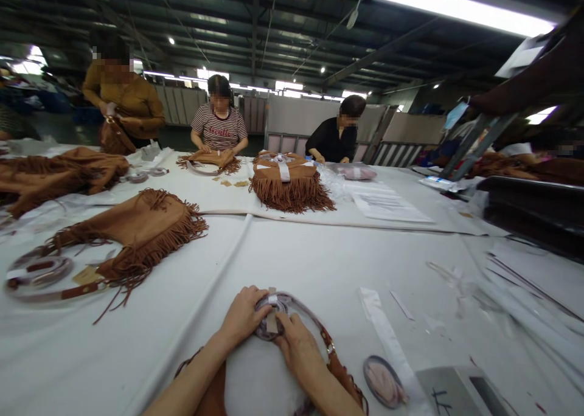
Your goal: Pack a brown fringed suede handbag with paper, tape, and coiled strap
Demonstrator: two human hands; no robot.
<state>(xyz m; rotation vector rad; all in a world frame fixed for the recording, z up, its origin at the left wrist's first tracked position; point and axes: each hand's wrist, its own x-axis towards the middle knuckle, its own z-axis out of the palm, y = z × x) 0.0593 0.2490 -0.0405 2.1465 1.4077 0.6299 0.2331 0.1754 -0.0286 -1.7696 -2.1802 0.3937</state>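
My left hand point(246, 314) rests with curled fingers on the far left side of a coiled bag strap point(264, 332) covered in thin clear wrap. From the right, my right hand point(297, 346) grips the same coil, its thumb beside a small tan paper piece point(272, 322). A white band point(273, 298) crosses the coil's far edge. The coil lies by the wrapped handle point(306, 309) of a brown fringed handbag point(340, 373), which joins it by a gold-coloured metal fitting point(329, 345). My forearms hide much of the bag.
Another brown fringed bag point(137, 224) lies left, with a wrapped coiled strap point(45, 271). Farther off sits a stacked fringed bag point(287, 182). Right are a roll of tape point(384, 381), a white strip point(387, 337) and a grey box-like device point(460, 391). Several people stand or sit across the table.
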